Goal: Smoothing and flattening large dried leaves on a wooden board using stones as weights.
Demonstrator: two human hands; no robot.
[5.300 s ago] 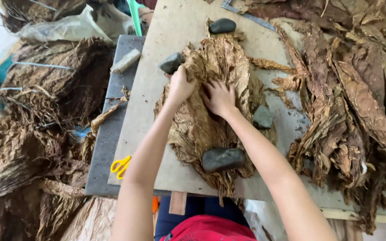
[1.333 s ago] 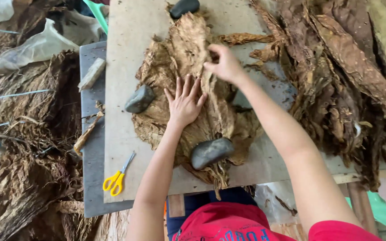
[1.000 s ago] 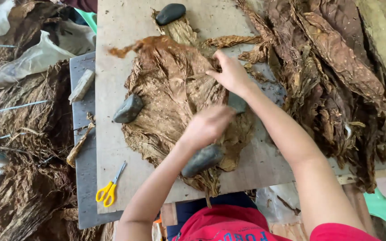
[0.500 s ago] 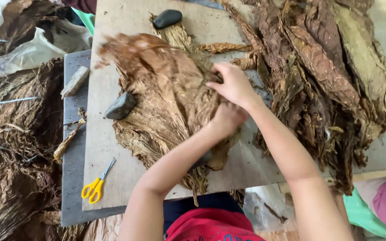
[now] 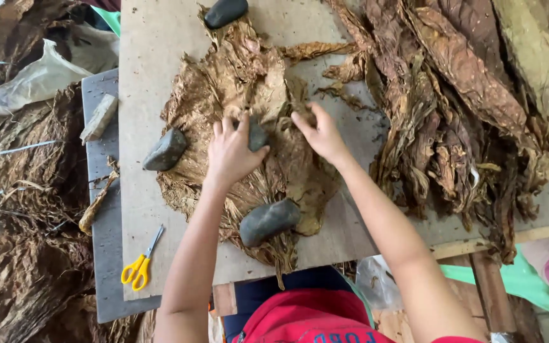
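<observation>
On leaf stack (image 5: pixel 249 82), left hand (image 5: pixel 231 152) flat, right hand (image 5: pixel 320 134) pinching

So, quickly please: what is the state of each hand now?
Left hand: open, flat on the stacked leaves, fingertips on a dark stone.
Right hand: fingers bent, pressing the leaves; holds nothing visible.

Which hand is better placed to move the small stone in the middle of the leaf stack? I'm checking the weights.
Left, probably: the left hand already has fingertips on the small stone, while the right hand rests on the flattened leaves beside it.
</observation>
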